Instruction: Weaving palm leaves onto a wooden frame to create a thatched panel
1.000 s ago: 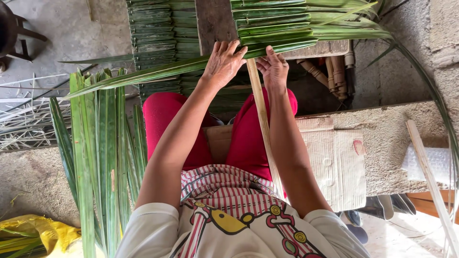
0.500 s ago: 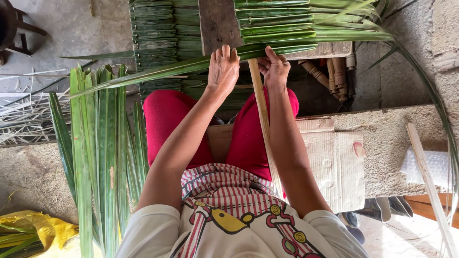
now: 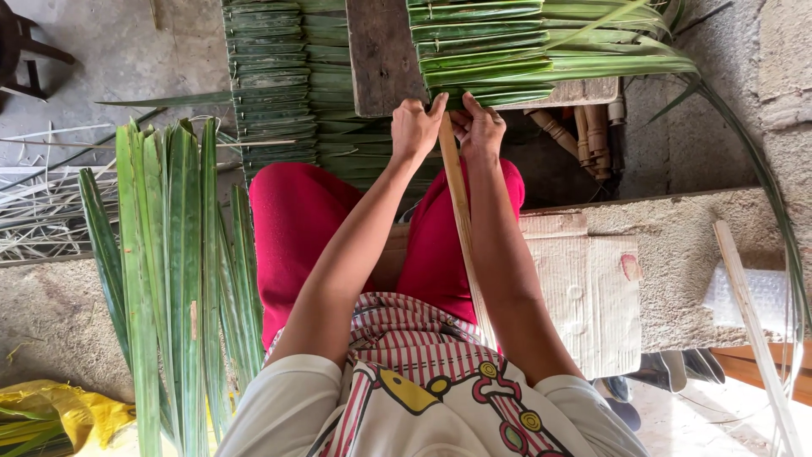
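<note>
A row of folded green palm leaves [image 3: 507, 51] lies across a wooden board [image 3: 381, 59] in front of my knees. A pale thin stick [image 3: 463, 228] runs from my lap up into the near end of that row. My left hand [image 3: 414, 127] is curled on the nearest folded leaf, just left of the stick's far end. My right hand [image 3: 480, 129] pinches the same leaf fold on the stick's right side. The two hands nearly touch. I cannot tell whether the fingers also hold the stick.
A bundle of long loose palm leaves [image 3: 169, 271] stands at my left. Stacked folded leaf panels [image 3: 271, 85] lie beyond it. A concrete ledge with cardboard [image 3: 592, 288] is at my right, a yellow bag [image 3: 59, 415] bottom left, and stripped leaf ribs [image 3: 42, 203] lie on the floor.
My left hand, flat and spread on a long leaf before, has curled and drawn in beside the right hand. The long leaf that trailed off to the left has been pulled in.
</note>
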